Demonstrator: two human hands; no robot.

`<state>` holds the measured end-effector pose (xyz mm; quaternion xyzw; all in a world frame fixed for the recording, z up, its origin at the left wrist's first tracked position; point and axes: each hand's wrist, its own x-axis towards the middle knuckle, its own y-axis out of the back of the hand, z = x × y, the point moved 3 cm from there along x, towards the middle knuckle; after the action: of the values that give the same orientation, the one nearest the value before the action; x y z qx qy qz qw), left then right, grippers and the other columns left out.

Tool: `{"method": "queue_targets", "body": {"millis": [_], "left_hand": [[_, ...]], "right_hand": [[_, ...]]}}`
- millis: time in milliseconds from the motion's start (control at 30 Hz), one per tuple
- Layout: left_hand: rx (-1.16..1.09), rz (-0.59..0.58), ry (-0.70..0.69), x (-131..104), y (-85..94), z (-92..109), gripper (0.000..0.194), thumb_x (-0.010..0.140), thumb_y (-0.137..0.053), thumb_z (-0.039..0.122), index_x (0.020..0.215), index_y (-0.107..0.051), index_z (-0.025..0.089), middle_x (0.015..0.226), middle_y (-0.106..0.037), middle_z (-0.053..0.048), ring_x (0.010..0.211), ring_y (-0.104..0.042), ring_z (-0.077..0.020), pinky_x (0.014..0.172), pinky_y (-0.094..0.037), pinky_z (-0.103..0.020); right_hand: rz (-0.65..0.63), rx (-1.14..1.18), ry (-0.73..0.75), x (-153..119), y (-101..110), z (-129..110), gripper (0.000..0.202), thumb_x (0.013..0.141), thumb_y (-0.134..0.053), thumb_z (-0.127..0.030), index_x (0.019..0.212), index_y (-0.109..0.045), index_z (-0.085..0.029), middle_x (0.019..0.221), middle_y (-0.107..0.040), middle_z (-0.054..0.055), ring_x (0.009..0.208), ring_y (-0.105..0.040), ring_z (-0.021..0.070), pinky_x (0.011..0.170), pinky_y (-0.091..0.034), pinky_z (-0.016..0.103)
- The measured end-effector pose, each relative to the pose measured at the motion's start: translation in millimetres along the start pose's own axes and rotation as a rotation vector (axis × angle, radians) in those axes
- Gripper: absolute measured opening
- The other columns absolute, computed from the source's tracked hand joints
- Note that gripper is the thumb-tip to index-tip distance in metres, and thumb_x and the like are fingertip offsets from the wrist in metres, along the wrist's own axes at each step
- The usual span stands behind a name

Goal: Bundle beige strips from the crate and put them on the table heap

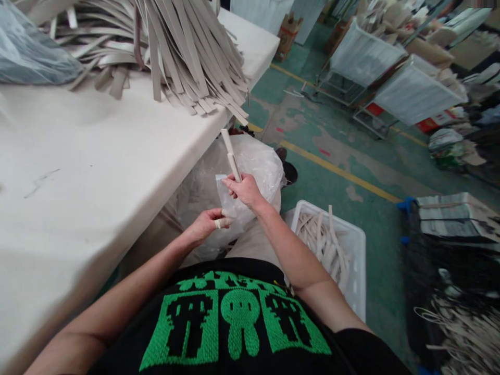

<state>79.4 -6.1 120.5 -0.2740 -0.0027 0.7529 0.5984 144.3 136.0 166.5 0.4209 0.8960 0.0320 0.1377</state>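
My right hand (pixel 245 190) is closed around a narrow beige strip (pixel 230 151) that sticks up out of the fist; it looks folded or doubled partway along. Between thumb and finger the same hand also grips the top of a small translucent plastic piece (pixel 225 197). Lower and to the left, my left hand (pixel 208 224) pinches the bottom of that plastic piece; a light wrapping (pixel 222 223) covers one finger. Both hands are above my lap, over a large clear plastic bag (pixel 258 156).
A cream-covered table (pixel 78 172) stands at the left, bearing a pile of beige strips (pixel 187 52) and a plastic bag (pixel 31 52). At my right is a white bin (pixel 357 260) of strips. Wheeled white carts (pixel 417 94) stand farther back; bundled material (pixel 453 219) lies far right.
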Motion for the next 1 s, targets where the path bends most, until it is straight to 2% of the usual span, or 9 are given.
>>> {"method": "queue_targets", "body": {"millis": [167, 267, 400, 667, 767, 833, 900, 1000], "left_hand": [[0.025, -0.045, 0.062, -1, -10.9, -12, 0.024, 0.062, -0.084, 0.036, 0.075, -0.078, 0.016, 0.066, -0.069, -0.002, 0.06, -0.054, -0.0129, 0.063, -0.043, -0.027], [0.038, -0.073, 0.085, -4, -11.0, -20, 0.024, 0.066, -0.082, 0.036, 0.079, -0.08, 0.016, 0.063, -0.068, -0.002, 0.056, -0.051, -0.0118, 0.059, -0.041, -0.025], [0.022, -0.114, 0.138, -7, -10.6, -29, 0.024, 0.068, -0.08, 0.034, 0.086, -0.081, 0.017, 0.067, -0.072, -0.004, 0.057, -0.055, -0.0134, 0.058, -0.043, -0.026], [0.124, -0.182, 0.182, -4, -14.2, -40, 0.028, 0.07, -0.081, 0.043, 0.076, -0.08, 0.016, 0.063, -0.072, -0.007, 0.054, -0.06, -0.0148, 0.055, -0.046, -0.026], [0.07, -0.11, 0.216, 0, -7.2, -45, 0.031, 0.065, -0.085, 0.046, 0.072, -0.079, 0.017, 0.068, -0.074, -0.009, 0.058, -0.063, -0.0171, 0.057, -0.049, -0.027], [-0.042, -0.027, 0.23, 3, 1.0, -43, 0.033, 0.063, -0.087, 0.045, 0.077, -0.079, 0.016, 0.077, -0.076, -0.011, 0.065, -0.067, -0.0182, 0.061, -0.05, -0.026], [-0.181, 0.059, 0.244, 5, 9.7, -37, 0.034, 0.063, -0.089, 0.04, 0.081, -0.078, 0.014, 0.082, -0.076, -0.011, 0.071, -0.068, -0.0176, 0.064, -0.051, -0.025], [-0.388, 0.158, 0.262, 7, 17.5, -26, 0.026, 0.067, -0.088, 0.032, 0.076, -0.071, 0.014, 0.078, -0.073, -0.006, 0.069, -0.067, -0.0137, 0.064, -0.051, -0.023]], "right_hand": [[0.039, 0.01, -0.01, 4, -3, -3, 0.015, 0.079, -0.07, -0.028, 0.078, -0.061, -0.015, 0.049, -0.052, -0.007, 0.046, -0.052, 0.0069, 0.043, -0.038, 0.015], [0.109, 0.022, -0.04, 10, 7, 0, 0.013, 0.079, -0.069, -0.025, 0.078, -0.06, -0.015, 0.049, -0.052, -0.007, 0.045, -0.05, 0.0065, 0.043, -0.038, 0.015], [0.188, 0.046, -0.051, 15, 21, 5, 0.013, 0.08, -0.068, -0.024, 0.078, -0.059, -0.016, 0.052, -0.052, -0.006, 0.048, -0.051, 0.0082, 0.045, -0.039, 0.017], [0.164, 0.063, -0.022, 13, 17, 8, 0.016, 0.082, -0.069, -0.03, 0.083, -0.062, -0.016, 0.055, -0.055, -0.005, 0.051, -0.053, 0.0081, 0.046, -0.041, 0.015], [0.113, 0.09, -0.029, 5, 19, 15, 0.026, 0.087, -0.063, -0.041, 0.085, -0.062, -0.016, 0.06, -0.06, -0.003, 0.055, -0.055, 0.0083, 0.045, -0.043, 0.014], [0.026, 0.11, -0.077, -10, 23, 24, 0.036, 0.089, -0.059, -0.051, 0.083, -0.062, -0.015, 0.061, -0.061, -0.001, 0.055, -0.055, 0.0087, 0.045, -0.044, 0.015], [-0.115, 0.107, -0.153, -35, 24, 35, 0.043, 0.089, -0.057, -0.057, 0.08, -0.062, -0.015, 0.06, -0.061, 0.0, 0.05, -0.052, 0.0082, 0.044, -0.044, 0.016], [-0.356, 0.087, -0.274, -82, 20, 54, 0.048, 0.086, -0.058, -0.061, 0.075, -0.061, -0.015, 0.057, -0.061, 0.0, 0.047, -0.049, 0.0081, 0.045, -0.046, 0.019]]}}
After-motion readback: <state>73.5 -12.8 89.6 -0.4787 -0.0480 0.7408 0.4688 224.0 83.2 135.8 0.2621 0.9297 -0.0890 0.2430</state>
